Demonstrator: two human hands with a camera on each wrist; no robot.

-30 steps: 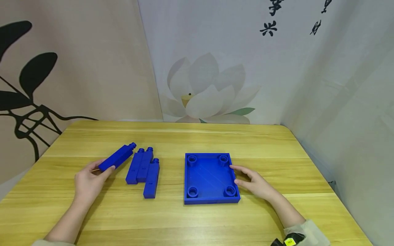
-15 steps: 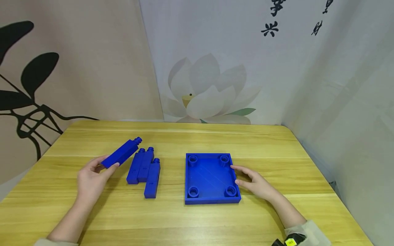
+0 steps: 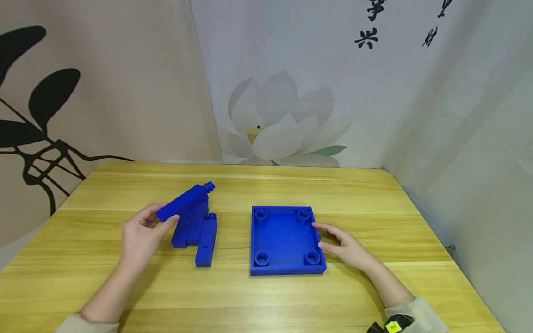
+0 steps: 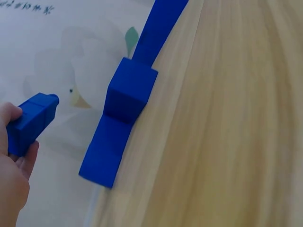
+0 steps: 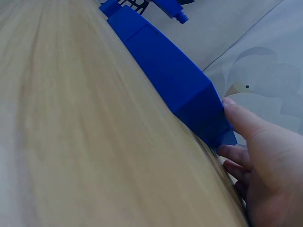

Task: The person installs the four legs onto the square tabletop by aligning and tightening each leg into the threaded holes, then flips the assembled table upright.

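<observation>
My left hand (image 3: 141,231) pinches a blue table leg (image 3: 183,202), a square bar with a threaded stub, between thumb and fingers. The held leg (image 4: 32,118) is tilted up above the table, its stub pointing away to the right. Behind it in the head view, several like legs (image 3: 205,245) lie side by side, partly covered by it. A square blue tabletop (image 3: 287,240) lies with its rim up, a ring socket in each corner. My right hand (image 3: 343,247) rests thumb and fingertips against its right edge (image 5: 206,113), fingers extended.
The wooden table (image 3: 233,300) carries all the blue pieces, with bare wood between the loose legs and the tabletop. A printed curtain (image 3: 291,69) hangs along its back edge, and a pale cloth (image 3: 466,115) hangs at the right.
The left hand has carried its leg right and slightly up, from beside the loose legs to above them. My right hand stays at the tabletop's edge.
</observation>
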